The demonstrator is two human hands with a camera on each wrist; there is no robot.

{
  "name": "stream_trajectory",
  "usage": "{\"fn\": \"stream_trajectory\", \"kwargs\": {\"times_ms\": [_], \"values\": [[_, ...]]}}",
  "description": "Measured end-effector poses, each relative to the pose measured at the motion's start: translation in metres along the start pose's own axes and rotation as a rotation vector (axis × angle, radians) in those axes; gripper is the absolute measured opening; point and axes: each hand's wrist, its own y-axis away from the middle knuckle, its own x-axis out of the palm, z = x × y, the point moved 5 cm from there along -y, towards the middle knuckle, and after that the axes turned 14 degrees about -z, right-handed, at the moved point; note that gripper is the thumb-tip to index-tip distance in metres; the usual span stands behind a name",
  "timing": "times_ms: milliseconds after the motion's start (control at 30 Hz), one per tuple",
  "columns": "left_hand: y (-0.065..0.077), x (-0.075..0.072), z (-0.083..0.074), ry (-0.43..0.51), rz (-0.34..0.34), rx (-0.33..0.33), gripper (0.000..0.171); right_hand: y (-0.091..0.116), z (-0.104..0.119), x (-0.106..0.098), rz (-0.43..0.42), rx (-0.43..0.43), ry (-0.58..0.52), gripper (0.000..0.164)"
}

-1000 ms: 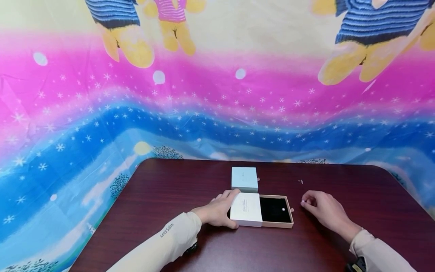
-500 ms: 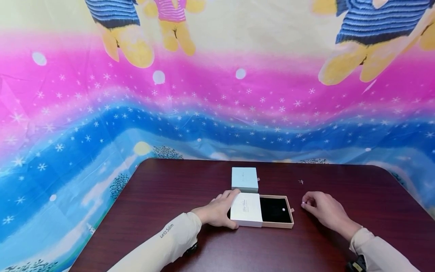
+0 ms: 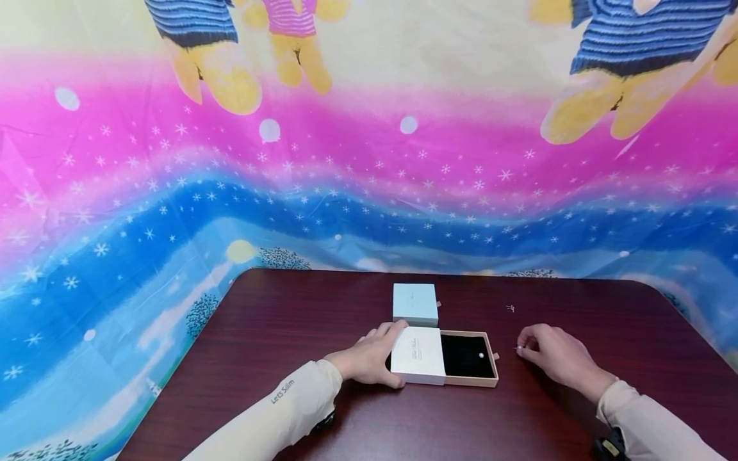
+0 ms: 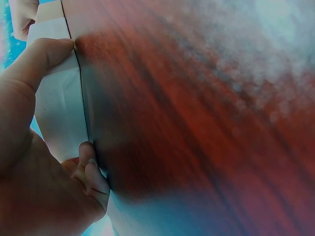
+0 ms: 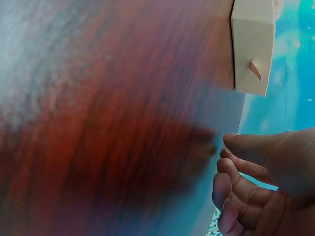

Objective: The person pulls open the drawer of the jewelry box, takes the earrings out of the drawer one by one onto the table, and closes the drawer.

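Observation:
My left hand [image 3: 369, 358] grips the left end of a white sliding jewelry box [image 3: 418, 353], thumb along its near side and fingers at the far side. Its drawer [image 3: 469, 380], lined in black, is pulled out to the right. A small pearl stud [image 3: 481, 355] sits on the black lining. To the right of the drawer, my right hand [image 3: 556, 355] pinches a tiny stud earring [image 3: 516, 347] between thumb and forefinger, a thin bright tip showing past them. The drawer's end with its pull tab [image 5: 256, 71] shows in the right wrist view.
A pale blue box [image 3: 414, 302] stands just behind the white one. Two tiny thin silver pieces [image 3: 510, 308] lie on the dark wooden table [image 3: 323, 301], beyond my right hand. A printed cloth [image 3: 369, 160] hangs behind the table.
My right hand has shifted slightly to the right, away from the drawer, and the earring has turned in its fingertips from pale bead to thin tip. The left hand and box have stayed still.

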Motion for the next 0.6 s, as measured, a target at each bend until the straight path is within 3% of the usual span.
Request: {"fn": "stream_trajectory", "kwargs": {"times_ms": [600], "values": [[0.0003,-0.001,-0.0015,-0.018,-0.006,-0.002,0.105,-0.0042,-0.0034,-0.0038,0.045,-0.026,0.02,0.012]]}}
